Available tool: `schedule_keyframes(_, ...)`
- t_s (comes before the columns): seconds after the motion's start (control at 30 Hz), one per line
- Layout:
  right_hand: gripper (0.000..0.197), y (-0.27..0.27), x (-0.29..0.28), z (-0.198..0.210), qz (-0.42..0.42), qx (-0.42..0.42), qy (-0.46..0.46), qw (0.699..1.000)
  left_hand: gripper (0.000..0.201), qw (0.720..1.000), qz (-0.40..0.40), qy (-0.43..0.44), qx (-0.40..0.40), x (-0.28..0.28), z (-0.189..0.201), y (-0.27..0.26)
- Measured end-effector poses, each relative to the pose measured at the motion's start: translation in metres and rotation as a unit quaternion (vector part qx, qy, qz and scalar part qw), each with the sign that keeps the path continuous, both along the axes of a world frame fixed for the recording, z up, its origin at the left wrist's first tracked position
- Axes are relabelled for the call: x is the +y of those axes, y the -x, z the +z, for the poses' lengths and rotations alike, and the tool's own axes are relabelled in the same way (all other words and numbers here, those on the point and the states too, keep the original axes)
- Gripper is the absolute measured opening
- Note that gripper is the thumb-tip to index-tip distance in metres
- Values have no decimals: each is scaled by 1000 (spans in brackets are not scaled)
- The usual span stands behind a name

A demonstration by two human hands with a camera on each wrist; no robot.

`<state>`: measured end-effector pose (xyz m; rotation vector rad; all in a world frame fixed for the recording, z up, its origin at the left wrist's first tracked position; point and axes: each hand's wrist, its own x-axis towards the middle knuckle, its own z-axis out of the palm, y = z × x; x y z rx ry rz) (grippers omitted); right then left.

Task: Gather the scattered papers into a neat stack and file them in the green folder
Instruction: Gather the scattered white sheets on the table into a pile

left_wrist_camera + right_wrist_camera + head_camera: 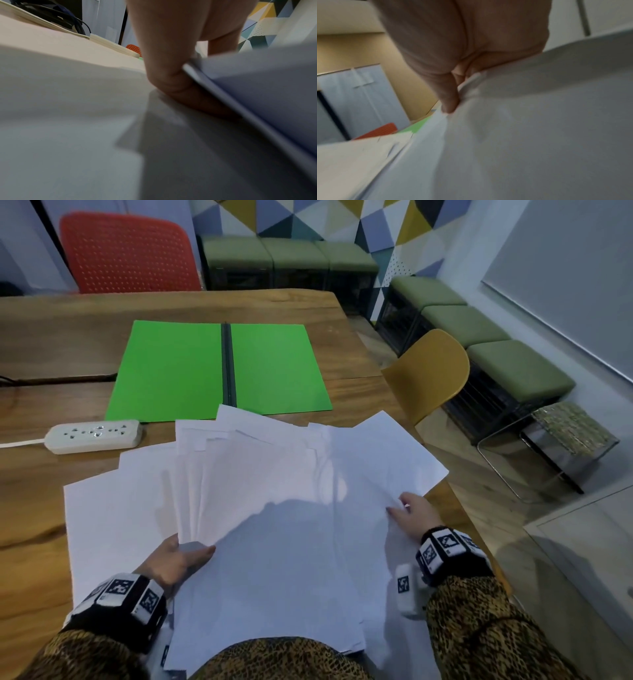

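Loose papers held at both side edges, fanned over the near desk.

The papers lie in an uneven, overlapping spread at the 6 o'clock part of the desk; their far corners touch or overlap the near edge of the green folder. The green folder lies open and flat at 12 o'clock from the papers. The left hand grips the left edge of a lifted bundle, thumb on top. The right hand pinches the right edge of the sheets; the right wrist view is blurred, so the number of sheets it holds cannot be told. A white power strip sits at 10 o'clock from the papers. A yellow chair stands at 2 o'clock, a red chair at 11 o'clock beyond the desk.
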<state>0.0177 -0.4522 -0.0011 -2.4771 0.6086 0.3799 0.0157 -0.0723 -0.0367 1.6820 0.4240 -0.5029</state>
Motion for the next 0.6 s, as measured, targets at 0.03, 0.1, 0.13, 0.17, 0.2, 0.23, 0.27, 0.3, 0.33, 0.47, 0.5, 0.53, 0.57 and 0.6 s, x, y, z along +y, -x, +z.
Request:
schedule_keyframes(0.03, 19, -1, -2, 2, -33, -23, -3, 999, 24, 1000, 3, 4, 2, 1, 0, 0)
schedule_keyframes(0.1, 26, -1, -2, 0, -94, -50, -20, 994, 21, 1000, 0, 17, 9, -1, 2, -1)
schedule_keyframes(0.13, 33, -1, 3, -2, -118, -49, -38, 991, 18, 1000, -6, 21, 19, -1, 3, -1)
schedule_keyframes(0.17, 41, -1, 10, -5, -134, -40, -55, 989, 11, 999, -12, 28, 27, -1, 4, -1)
schedule_keyframes(0.2, 45, 0, 20, -9, -144, -26, -68, 987, 8, 999, -16, 38, 31, -1, 7, 0)
schedule_keyframes(0.23, 46, 0, 31, -13, -144, -10, -80, 986, 9, 998, -17, 47, 32, -1, 7, 0)
schedule_keyframes(0.27, 45, 1, 42, -17, -135, 2, -92, 987, 6, 998, -17, 55, 37, -2, 8, 0)
schedule_keyframes(0.3, 42, 1, 51, -20, -121, 11, -102, 987, 8, 997, -18, 59, 35, -4, 11, 1)
schedule_keyframes(0.33, 38, 0, 58, -22, -103, 19, -112, 988, 19, 997, -20, 59, 37, -5, 12, 2)
schedule_keyframes(0.47, 13, -6, 52, -9, -35, 66, -159, 984, 41, 998, 2, 51, 28, -2, 6, 3)
schedule_keyframes(0.5, 11, -5, 43, -7, -21, 87, -158, 983, 48, 998, 5, 50, 23, -2, 3, 3)
schedule_keyframes(0.53, 11, -3, 34, -6, -13, 106, -155, 982, 54, 999, 4, 40, 24, 0, -1, 2)
schedule_keyframes(0.57, 14, 0, 27, -7, -12, 115, -157, 981, 53, 999, 4, 35, 24, 1, -2, 1)
schedule_keyframes(0.6, 18, 4, 21, -8, -21, 111, -164, 980, 45, 999, 10, 33, 28, 2, -5, 0)
